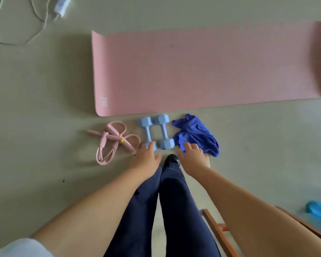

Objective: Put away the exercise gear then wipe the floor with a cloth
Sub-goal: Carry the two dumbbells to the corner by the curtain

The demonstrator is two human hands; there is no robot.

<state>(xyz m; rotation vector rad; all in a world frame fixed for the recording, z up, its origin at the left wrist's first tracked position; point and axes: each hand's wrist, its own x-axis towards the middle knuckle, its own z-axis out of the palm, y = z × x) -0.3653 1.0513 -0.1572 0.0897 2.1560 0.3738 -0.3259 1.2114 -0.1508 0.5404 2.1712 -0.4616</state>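
- Head view: a long pink foam exercise mat (202, 71) lies unrolled flat on the grey floor (35, 108), its right end curling up slightly.
- Just in front of the mat, in a row from left to right: a pink skipping rope with bundled cord and handles (111, 141), two pale blue hexagonal dumbbells (157, 131) side by side, and a crumpled blue cloth (196, 136).
- The left hand (146, 158) reaches down with fingers spread and straight, its tips at the near end of the left dumbbell; it holds nothing.
- The right hand (192, 158) is likewise spread and empty, its fingertips over the near edge of the cloth; whether they touch it I cannot tell.
- Step in hand, as I judge: the start of putting the gear away, with nothing yet lifted.
- The next move calls for closing a hand round each dumbbell's narrow bar; the cloth is wanted only later.
- A white cable and plug (60, 6) lie far left; a wooden frame (217, 229) stands near the right leg.
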